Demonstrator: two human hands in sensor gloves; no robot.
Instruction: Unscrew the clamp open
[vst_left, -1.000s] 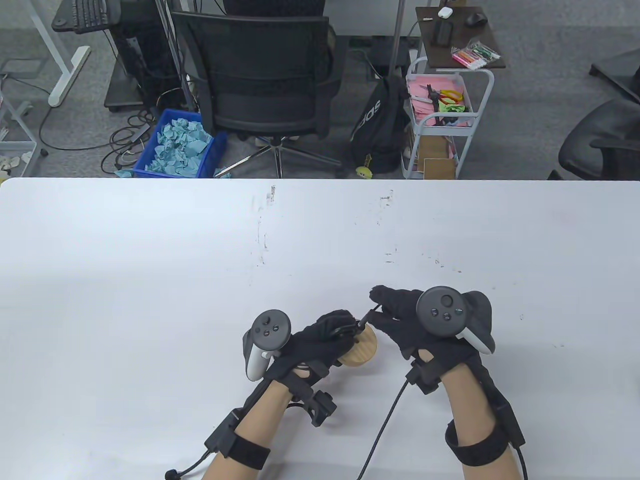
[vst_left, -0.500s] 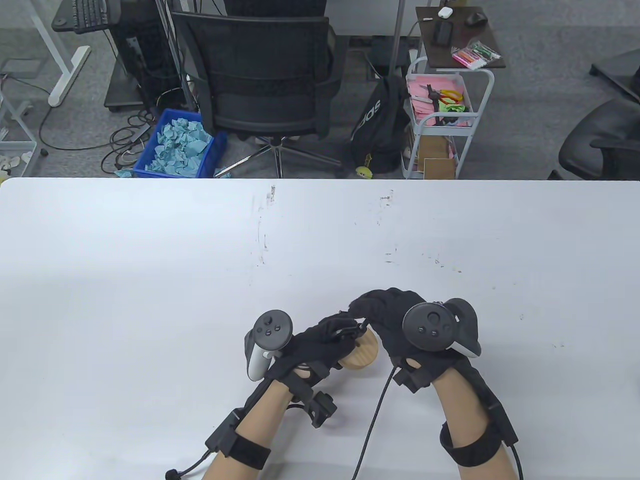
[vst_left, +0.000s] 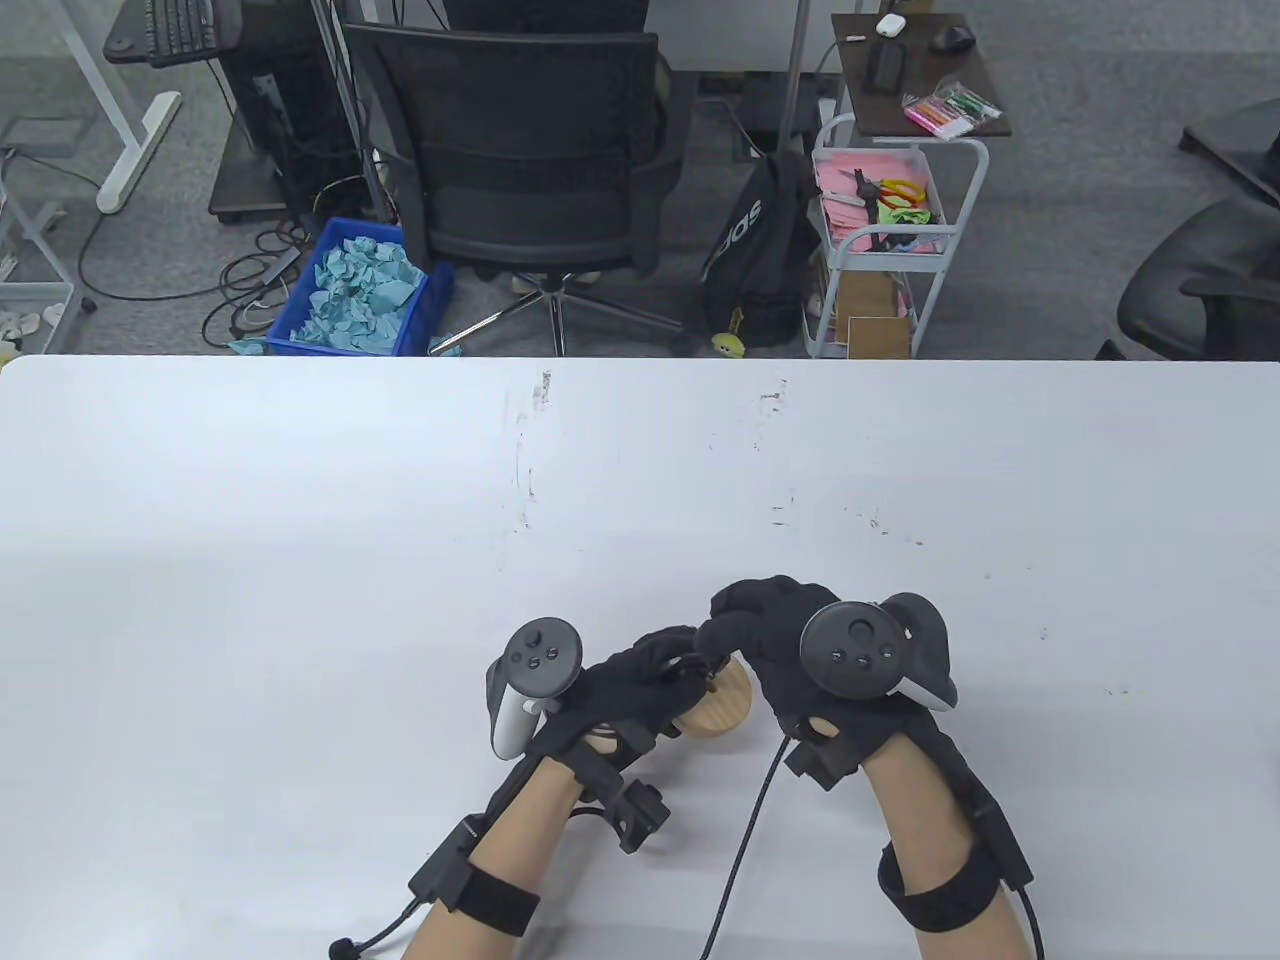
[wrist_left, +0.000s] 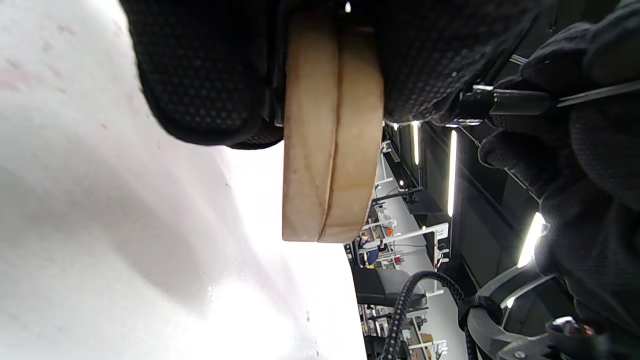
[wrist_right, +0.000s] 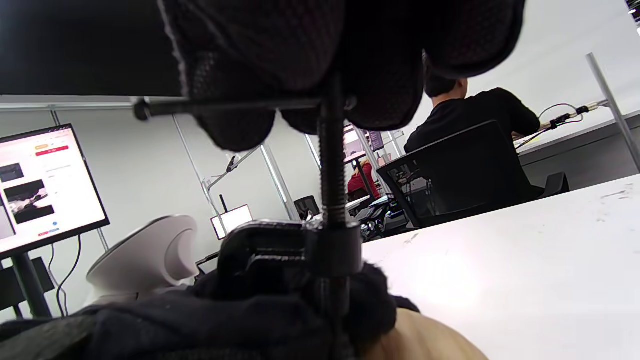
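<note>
Left hand (vst_left: 625, 690): enters from 6 o'clock of the table view, fingers wrapped around the clamp (wrist_right: 280, 255) and the wood discs (vst_left: 722, 700), holding both just above or on the table (vst_left: 300, 560); which of the two cannot be told. In the left wrist view the gloved fingers (wrist_left: 200, 75) close over the top of the discs (wrist_left: 332, 130), two pale round pieces stacked face to face, their edges pointing to 6 o'clock.

Right hand (vst_left: 775, 640): at 3 o'clock of the left hand, touching it, fingers curled down over the clamp's screw handle. In the right wrist view the fingertips (wrist_right: 300, 55) pinch the thin cross bar (wrist_right: 200, 106) at the head of the threaded screw (wrist_right: 332, 170); the bar sticks out toward 9 o'clock.

Clamp: black metal, in the lower centre of the table view, between the two hands and mostly hidden by them. The screw runs upright in the right wrist view, down through the black frame into the left glove (wrist_right: 200, 320). A curve of wood (wrist_right: 425, 335) shows at 6 o'clock below it.

Trackers: one on the back of each hand, left (vst_left: 535, 665), right (vst_left: 865, 650).

Beyond the table, at 12 o'clock: office chair (vst_left: 530, 150), blue bin (vst_left: 360, 290) of crumpled paper, white cart (vst_left: 880, 240).
</note>
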